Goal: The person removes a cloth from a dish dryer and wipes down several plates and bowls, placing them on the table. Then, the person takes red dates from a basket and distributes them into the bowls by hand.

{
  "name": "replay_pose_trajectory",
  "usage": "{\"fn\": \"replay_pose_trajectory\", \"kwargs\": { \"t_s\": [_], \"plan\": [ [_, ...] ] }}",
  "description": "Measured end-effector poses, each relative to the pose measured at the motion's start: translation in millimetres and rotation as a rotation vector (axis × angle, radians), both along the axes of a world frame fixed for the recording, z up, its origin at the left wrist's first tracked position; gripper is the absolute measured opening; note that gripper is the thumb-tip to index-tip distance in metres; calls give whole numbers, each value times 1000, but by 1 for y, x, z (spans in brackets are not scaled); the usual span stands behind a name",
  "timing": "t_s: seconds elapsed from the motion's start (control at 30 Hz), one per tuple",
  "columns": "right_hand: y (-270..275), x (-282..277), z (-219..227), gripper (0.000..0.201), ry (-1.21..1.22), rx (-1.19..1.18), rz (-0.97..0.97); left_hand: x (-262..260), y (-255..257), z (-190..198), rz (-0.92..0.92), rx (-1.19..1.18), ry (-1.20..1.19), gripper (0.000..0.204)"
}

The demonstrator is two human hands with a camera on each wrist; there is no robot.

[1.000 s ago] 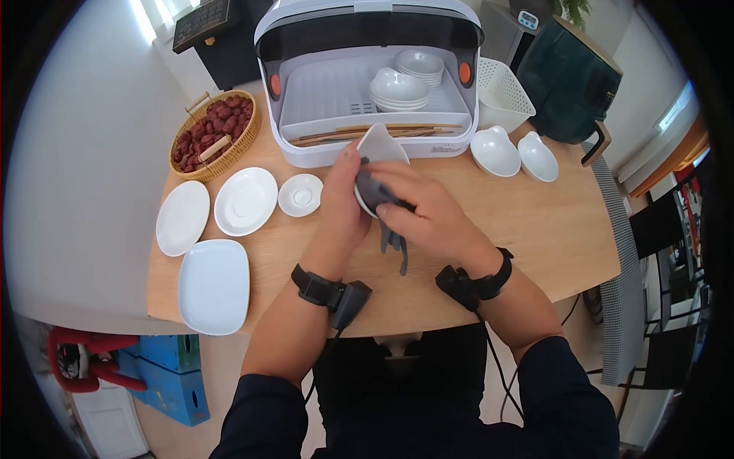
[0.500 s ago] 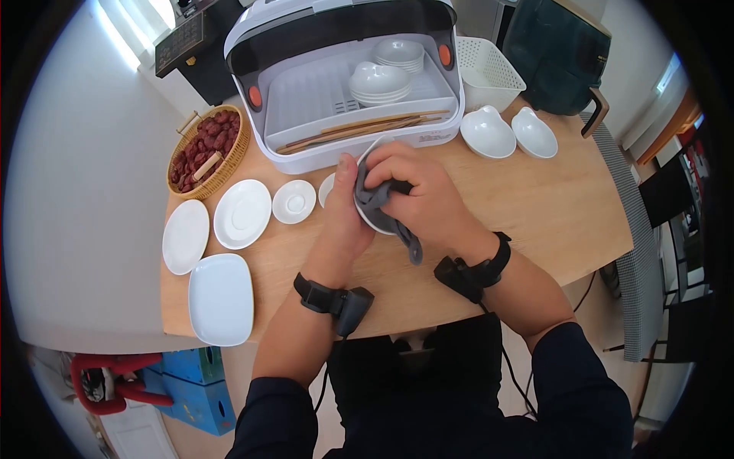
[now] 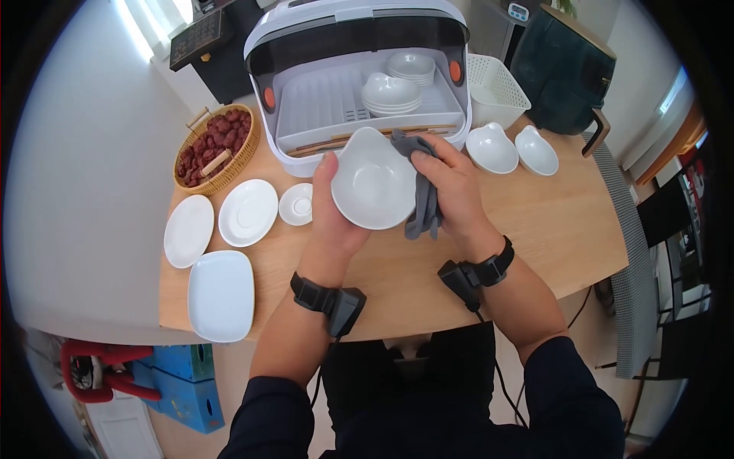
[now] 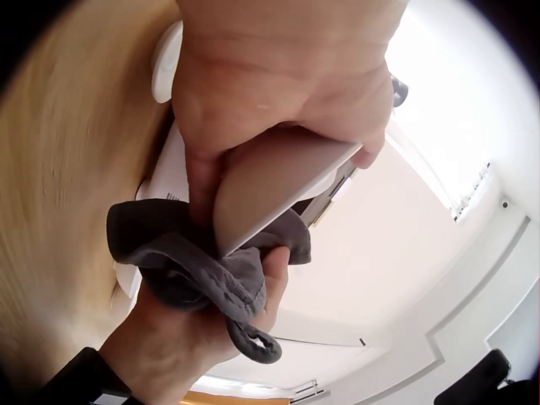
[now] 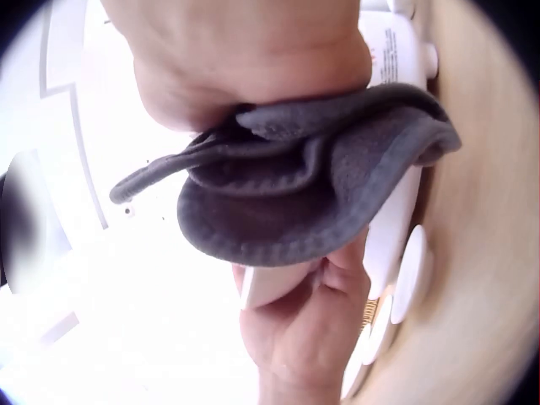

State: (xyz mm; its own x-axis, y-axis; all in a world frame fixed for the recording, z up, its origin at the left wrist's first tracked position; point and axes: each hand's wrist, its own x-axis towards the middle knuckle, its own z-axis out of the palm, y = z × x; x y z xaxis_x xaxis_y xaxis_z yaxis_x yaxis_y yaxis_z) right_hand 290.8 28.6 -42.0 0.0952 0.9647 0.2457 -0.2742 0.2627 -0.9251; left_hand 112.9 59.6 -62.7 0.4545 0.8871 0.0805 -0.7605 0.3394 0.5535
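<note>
A white bowl with a pointed lip (image 3: pixel 372 180) is held up above the table, its inside facing the head camera. My left hand (image 3: pixel 336 218) grips it by its left side, thumb along the rim. At the bowl's right edge my right hand (image 3: pixel 453 187) holds a bunched grey cloth (image 3: pixel 425 200). In the left wrist view the bowl (image 4: pixel 270 186) is seen edge-on, with the cloth (image 4: pixel 211 270) against its lower end. The cloth (image 5: pixel 295 186) covers the right fingers in the right wrist view.
Behind stands a dish box (image 3: pixel 306 162) with stacked bowls (image 3: pixel 391 93) and chopsticks. White plates (image 3: pixel 248 213) and a basket of red dates (image 3: pixel 217 145) are at left. Two bowls (image 3: pixel 492 148), a white basket (image 3: pixel 497 90) and a dark green appliance (image 3: pixel 562 73) stand at right.
The right hand and cloth have moved out of the bowl to its right edge, uncovering its inside. The bowl has turned to face the head camera.
</note>
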Motion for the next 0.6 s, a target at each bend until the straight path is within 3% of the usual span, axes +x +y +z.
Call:
{"fn": "replay_pose_trajectory", "kwargs": {
  "t_s": [0.03,0.1,0.13,0.2,0.23,0.3,0.37,0.43,0.5,0.57,0.6],
  "plan": [
    [-1,1,0,33,-2,2,1,2,0,0,1,2,-2,65],
    [-3,2,5,34,165,-26,-83,6,1,-1,128,83,303,53],
    [-2,8,7,35,198,-2,-53,4,2,-4,135,81,294,53],
    [-5,9,15,35,149,49,-45,4,2,-8,303,321,765,41],
    [-8,10,18,36,112,103,-46,4,1,-8,303,321,761,41],
    [-10,9,19,37,136,70,35,6,-8,4,124,267,934,35],
    [-10,6,13,38,166,36,110,17,-13,-5,162,310,846,33],
    [-2,4,-5,40,232,-182,226,23,-14,-6,203,355,755,32],
    [-1,-9,-10,41,334,-260,229,24,-12,-2,318,101,591,26],
    [-10,-20,-11,43,-37,-68,167,14,-5,-1,327,37,481,24],
    [-21,-32,-4,43,-90,43,114,9,-1,-2,327,-28,370,23]
  ]
}}
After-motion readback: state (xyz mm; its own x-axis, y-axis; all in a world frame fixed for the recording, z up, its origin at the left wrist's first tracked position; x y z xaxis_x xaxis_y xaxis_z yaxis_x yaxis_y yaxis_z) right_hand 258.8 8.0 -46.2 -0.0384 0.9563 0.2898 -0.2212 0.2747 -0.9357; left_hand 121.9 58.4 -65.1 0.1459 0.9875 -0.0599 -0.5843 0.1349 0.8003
